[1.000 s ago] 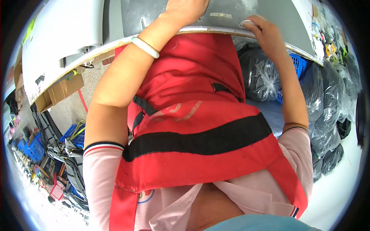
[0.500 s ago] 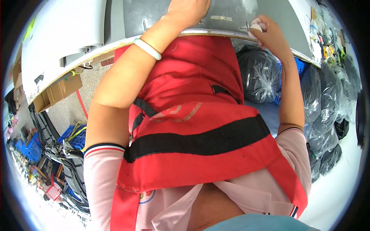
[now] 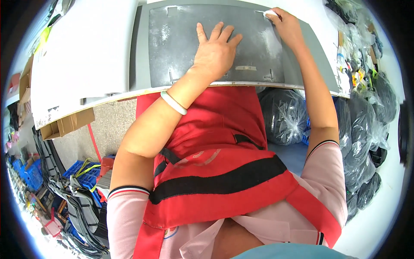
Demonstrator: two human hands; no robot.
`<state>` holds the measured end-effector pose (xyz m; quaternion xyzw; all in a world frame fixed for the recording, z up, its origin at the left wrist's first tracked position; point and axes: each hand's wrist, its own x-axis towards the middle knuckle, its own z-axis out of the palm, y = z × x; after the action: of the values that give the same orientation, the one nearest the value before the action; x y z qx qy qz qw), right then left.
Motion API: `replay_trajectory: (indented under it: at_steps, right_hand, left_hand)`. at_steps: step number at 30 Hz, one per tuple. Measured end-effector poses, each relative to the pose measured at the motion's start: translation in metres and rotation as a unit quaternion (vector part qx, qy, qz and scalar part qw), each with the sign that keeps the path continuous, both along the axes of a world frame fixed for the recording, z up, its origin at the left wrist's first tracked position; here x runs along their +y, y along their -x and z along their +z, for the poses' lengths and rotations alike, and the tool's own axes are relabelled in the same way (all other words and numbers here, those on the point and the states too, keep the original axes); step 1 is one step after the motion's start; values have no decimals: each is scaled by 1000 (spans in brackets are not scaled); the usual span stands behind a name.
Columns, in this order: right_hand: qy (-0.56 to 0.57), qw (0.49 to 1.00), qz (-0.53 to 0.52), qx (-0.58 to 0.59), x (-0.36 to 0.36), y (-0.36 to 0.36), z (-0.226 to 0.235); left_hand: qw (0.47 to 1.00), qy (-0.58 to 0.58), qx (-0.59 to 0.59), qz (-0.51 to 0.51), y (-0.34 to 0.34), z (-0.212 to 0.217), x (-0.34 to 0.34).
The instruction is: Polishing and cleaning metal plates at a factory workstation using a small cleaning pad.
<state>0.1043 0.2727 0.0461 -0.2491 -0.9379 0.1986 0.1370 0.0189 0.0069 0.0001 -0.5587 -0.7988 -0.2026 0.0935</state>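
My left hand [image 3: 215, 52] lies flat with fingers spread on a dark grey rectangular template [image 3: 185, 32], dusted with white smudges. Slots are cut near the template's corners, and a small strip of tape [image 3: 246, 67] is stuck near its close edge. Beneath the template is a larger grey sheet [image 3: 307, 64]. At the far right corner, my right hand [image 3: 288, 28] pinches a white rounded piece of chalk [image 3: 270, 14] against the slot there. The chalk's lower part is hidden by my fingers.
The white worktable [image 3: 95, 47] has a curved-looking front edge close to my red apron [image 3: 211, 112]. Plastic-bagged dark bundles [image 3: 284, 116] stand under and right of it. A cardboard box [image 3: 71, 123] and blue crates [image 3: 84, 172] are at the left.
My right hand has moved from the template's near right slot to the far right one with the chalk. More of the table shows, and my left hand's spread fingers are now visible.
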Motion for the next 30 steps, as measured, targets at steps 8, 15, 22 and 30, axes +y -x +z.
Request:
replay_trajectory:
  at_steps: [8,15,22,30]
  right_hand:
    - [-38,996,79,20,-2,34,4]
    - [80,995,-66,0,-11,30,11]
    - [68,994,-65,-49,21,33,-5]
    - [188,981,-6,47,-34,75,18]
  left_hand:
    - [999,3,-36,-22,6,-3,2]
    - [999,32,5,1,2,-1,1]
    - [999,35,17,0,4,1,2]
    - [999,40,-4,-4,4,3,-4]
